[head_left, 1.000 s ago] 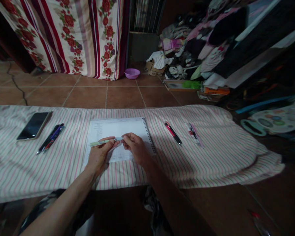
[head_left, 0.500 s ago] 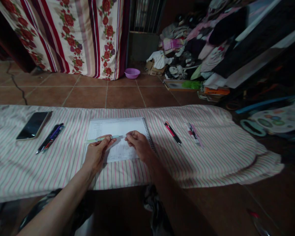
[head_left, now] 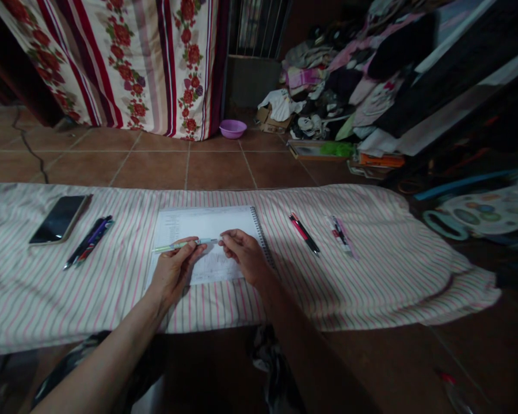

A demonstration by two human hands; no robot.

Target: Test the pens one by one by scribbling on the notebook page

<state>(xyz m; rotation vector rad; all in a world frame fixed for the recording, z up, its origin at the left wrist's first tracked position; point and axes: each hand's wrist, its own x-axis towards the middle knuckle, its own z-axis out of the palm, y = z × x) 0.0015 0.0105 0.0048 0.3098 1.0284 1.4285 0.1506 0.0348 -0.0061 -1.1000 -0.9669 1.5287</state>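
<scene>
My left hand (head_left: 176,265) is closed around a slim pale green and light blue pen (head_left: 163,249), held level above an open spiral notebook (head_left: 211,219). The pen's narrow tip points right, toward my right hand (head_left: 245,252). Thumb and forefinger of that hand are pinched together right at the tip; a small pale bit shows there, too small to name. Handwriting and scribbled lines mark the notebook page, and its wire binding runs along the right side.
A striped cloth (head_left: 384,270) covers the low surface. On the left lie a phone (head_left: 60,219) and several pens (head_left: 88,241). To the right are red and black pens (head_left: 304,234) and a pink and white pair (head_left: 342,237). Beyond, a purple basin (head_left: 233,129) stands on tiles.
The pen has shifted very slightly to the right in my left hand, its tip close to my right fingertips. Everything else stays the same.
</scene>
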